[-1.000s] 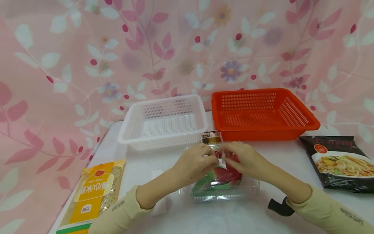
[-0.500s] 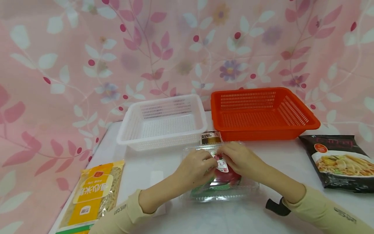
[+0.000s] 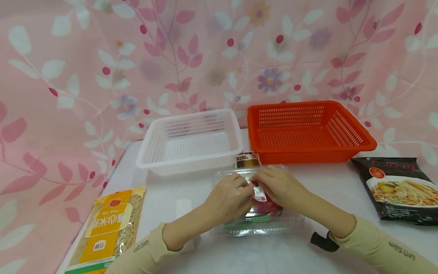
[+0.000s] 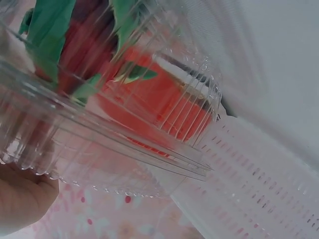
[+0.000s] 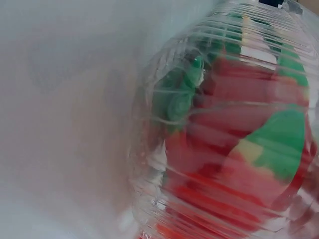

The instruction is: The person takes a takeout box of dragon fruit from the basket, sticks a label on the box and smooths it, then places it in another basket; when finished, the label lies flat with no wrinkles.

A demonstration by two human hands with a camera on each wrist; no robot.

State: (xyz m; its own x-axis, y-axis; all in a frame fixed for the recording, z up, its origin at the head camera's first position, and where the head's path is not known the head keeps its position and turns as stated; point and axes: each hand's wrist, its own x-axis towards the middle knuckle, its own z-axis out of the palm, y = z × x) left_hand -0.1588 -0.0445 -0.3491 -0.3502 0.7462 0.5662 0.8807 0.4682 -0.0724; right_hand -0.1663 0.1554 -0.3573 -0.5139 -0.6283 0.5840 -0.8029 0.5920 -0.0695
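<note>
A clear plastic clamshell box (image 3: 256,229) stands on the white table under both hands. Through its wall shows a red and green dragon fruit (image 5: 214,134), blurred in the right wrist view. A white sticker label (image 3: 260,194) with red print and a fruit picture is over the lid. My left hand (image 3: 226,198) pinches the label's left side with curled fingers, while my right hand (image 3: 280,186) holds its upper right edge. The fingertips meet close together and hide part of the label. The left wrist view shows the box's ribbed rim (image 4: 124,134) from the side.
Behind stand a white basket (image 3: 191,163) and a red basket (image 3: 308,156). A small labelled jar (image 3: 247,160) sits behind the box. A yellow bag (image 3: 106,232) lies left, a black noodle packet (image 3: 400,190) right. A black strip (image 3: 324,242) lies near the right forearm.
The label has turned from raised and creased between the fingers to lying flatter over the lid, its print facing up. Both hands have shifted slightly.
</note>
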